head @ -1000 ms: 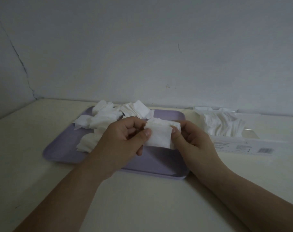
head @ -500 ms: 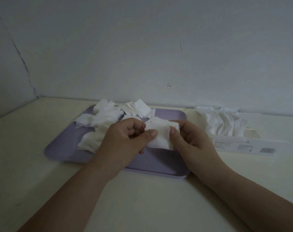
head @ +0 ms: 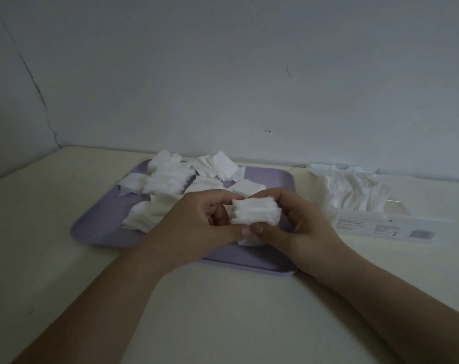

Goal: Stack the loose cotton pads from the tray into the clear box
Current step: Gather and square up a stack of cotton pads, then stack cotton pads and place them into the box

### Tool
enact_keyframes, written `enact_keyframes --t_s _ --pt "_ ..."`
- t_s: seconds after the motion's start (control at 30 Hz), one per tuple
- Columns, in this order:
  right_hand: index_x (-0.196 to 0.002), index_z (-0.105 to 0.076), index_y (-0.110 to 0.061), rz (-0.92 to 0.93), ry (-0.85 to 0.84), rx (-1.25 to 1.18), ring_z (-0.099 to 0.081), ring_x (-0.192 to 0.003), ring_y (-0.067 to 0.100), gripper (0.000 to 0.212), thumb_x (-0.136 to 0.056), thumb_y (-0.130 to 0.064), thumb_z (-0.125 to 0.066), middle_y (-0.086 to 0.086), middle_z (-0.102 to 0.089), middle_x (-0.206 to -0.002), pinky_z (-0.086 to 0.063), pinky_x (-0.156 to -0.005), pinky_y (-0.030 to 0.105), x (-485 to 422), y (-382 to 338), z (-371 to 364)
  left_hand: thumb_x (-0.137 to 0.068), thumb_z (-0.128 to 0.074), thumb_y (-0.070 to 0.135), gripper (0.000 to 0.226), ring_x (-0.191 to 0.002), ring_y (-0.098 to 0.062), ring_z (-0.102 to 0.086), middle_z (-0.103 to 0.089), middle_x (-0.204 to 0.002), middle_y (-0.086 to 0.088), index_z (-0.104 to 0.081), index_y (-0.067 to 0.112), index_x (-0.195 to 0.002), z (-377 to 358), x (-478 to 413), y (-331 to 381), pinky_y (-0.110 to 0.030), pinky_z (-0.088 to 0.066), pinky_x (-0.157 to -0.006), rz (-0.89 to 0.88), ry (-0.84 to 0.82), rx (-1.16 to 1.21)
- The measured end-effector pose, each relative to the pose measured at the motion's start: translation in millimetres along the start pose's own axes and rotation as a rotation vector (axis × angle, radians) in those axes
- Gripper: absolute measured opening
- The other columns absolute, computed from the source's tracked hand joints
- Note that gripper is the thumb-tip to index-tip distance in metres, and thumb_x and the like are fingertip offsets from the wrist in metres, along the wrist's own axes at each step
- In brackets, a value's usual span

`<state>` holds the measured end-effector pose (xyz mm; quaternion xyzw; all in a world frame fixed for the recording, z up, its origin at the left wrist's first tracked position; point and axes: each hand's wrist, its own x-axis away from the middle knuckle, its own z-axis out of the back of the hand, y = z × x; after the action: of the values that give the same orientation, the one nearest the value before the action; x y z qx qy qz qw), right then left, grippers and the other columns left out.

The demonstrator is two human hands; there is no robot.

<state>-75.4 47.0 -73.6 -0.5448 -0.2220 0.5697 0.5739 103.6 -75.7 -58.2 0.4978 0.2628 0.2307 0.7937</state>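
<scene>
Cotton pads (head: 256, 212), gathered in a small white stack, are held above the near part of the tray (head: 269, 179) by both hands. The grip of the left hand (head: 197, 227) is closed on the left end of the stack, with the thumb below and the fingers above. The grip of the right hand (head: 299, 227) is closed on the right end in the same way. More loose pads (head: 168, 179) are spread over the far and left parts of the purple tray, some overlapping. The clear box (head: 375, 222) is placed just to the right of the tray, and white pads (head: 354, 191) are seen inside it. Tray and box are both set on the pale table (head: 223, 311), near the wall (head: 223, 74).
</scene>
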Motion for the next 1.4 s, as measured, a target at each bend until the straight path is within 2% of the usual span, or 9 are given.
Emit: enact_keyframes --t_s 0.13,0.3,0.43,0.57,0.7,0.83,1.07,1.17,1.4 --pt "-0.136 -0.057 -0.027 -0.046 0.107 0.208 -0.058 -0.121 0.000 0.057 -0.084 -0.015 -0.077 -0.014 -0.064 -0.127 -0.045 -0.109 0.024 0.6 -0.1 -5.9 -0.067 -0.089 0.034 0.034 -0.062 -0.018 -0.046 -0.057 -0.068 -0.018 -0.075 0.020 -0.095 -1.7 -0.6 -1.8 -0.032 -0.039 -0.059 0.042 0.047 -0.052" --pt "-0.151 -0.038 -0.040 -0.117 0.051 0.339 -0.058 -0.121 0.006 0.068 -0.090 -0.022 -0.061 -0.003 -0.055 -0.140 -0.045 -0.109 0.027 4.1 -4.4 -11.1 -0.076 -0.090 0.018 0.036 -0.052 -0.008 -0.040 -0.050 -0.058 0.000 -0.073 0.023 -0.108 0.7 1.8 3.0 -0.020 -0.032 -0.050 0.070 0.018 -0.077" --pt "-0.157 -0.032 -0.036 -0.162 0.047 0.343 -0.058 -0.123 0.009 0.070 -0.093 -0.015 -0.053 -0.001 -0.055 -0.141 -0.045 -0.110 0.032 5.7 -10.9 -16.8 -0.079 -0.087 0.021 0.032 -0.055 -0.021 -0.049 -0.059 -0.062 -0.013 -0.073 0.026 -0.107 -3.2 2.1 3.1 -0.035 -0.044 -0.056 0.044 0.000 -0.076" --pt "-0.157 -0.013 -0.046 -0.239 -0.090 0.389 -0.056 -0.088 0.001 0.079 -0.096 -0.006 -0.045 -0.013 -0.057 -0.106 -0.040 -0.078 0.010 9.7 -26.0 -21.5 -0.076 -0.077 0.024 0.031 -0.086 -0.038 -0.075 -0.078 -0.088 -0.010 -0.070 0.026 -0.106 -10.5 2.7 0.9 -0.061 -0.058 -0.082 0.010 -0.019 -0.054" --pt "-0.157 -0.027 -0.033 -0.187 -0.053 0.382 -0.052 -0.081 -0.011 0.064 -0.101 -0.009 -0.046 -0.018 -0.053 -0.109 -0.042 -0.076 0.001 6.9 -26.1 -24.0 -0.069 -0.081 0.033 0.035 -0.083 -0.033 -0.073 -0.077 -0.087 -0.009 -0.072 0.028 -0.102 -5.3 0.5 -4.8 -0.054 -0.061 -0.084 0.043 0.043 -0.065" --pt "-0.148 -0.045 -0.026 -0.159 0.060 0.233 -0.065 -0.110 0.005 0.062 -0.092 -0.016 -0.070 -0.016 -0.066 -0.117 -0.051 -0.103 0.029 -1.2 -34.3 -11.8 -0.062 -0.084 0.033 0.036 -0.067 -0.014 -0.053 -0.065 -0.076 -0.016 -0.076 0.021 -0.095 -4.5 0.9 4.3 -0.033 -0.047 -0.066 -0.005 0.112 -0.025" --pt "-0.102 -0.072 -0.012 -0.243 -0.056 0.017 -0.077 -0.095 0.021 0.022 -0.083 -0.010 -0.081 0.007 -0.080 -0.099 -0.062 -0.086 0.033 -16.6 -80.2 45.4 -0.091 -0.075 0.008 0.018 -0.051 -0.015 -0.049 -0.061 -0.067 -0.013 -0.071 0.010 -0.108 -21.1 -9.5 46.3 -0.021 -0.028 -0.041 0.057 0.029 0.240" --pt "-0.095 -0.073 -0.009 -0.266 -0.038 0.071 -0.075 -0.081 0.015 0.018 -0.080 -0.011 -0.082 0.010 -0.079 -0.093 -0.057 -0.067 0.023 -19.3 -93.9 81.3 -0.095 -0.068 0.010 0.015 -0.053 -0.011 -0.056 -0.068 -0.072 -0.009 -0.070 0.012 -0.110 -43.2 -25.3 70.4 -0.023 -0.033 -0.042 0.025 -0.009 0.218" --pt "-0.086 -0.074 -0.003 -0.343 0.275 0.317 -0.076 -0.079 0.030 0.019 -0.078 -0.020 -0.079 0.018 -0.077 -0.089 -0.064 -0.069 0.043 -18.3 -97.3 174.2 -0.096 -0.070 0.015 0.022 -0.073 -0.010 -0.071 -0.079 -0.093 0.000 -0.068 0.023 -0.116 -107.7 -74.6 107.3 -0.030 -0.047 -0.060 -0.027 0.035 0.129"
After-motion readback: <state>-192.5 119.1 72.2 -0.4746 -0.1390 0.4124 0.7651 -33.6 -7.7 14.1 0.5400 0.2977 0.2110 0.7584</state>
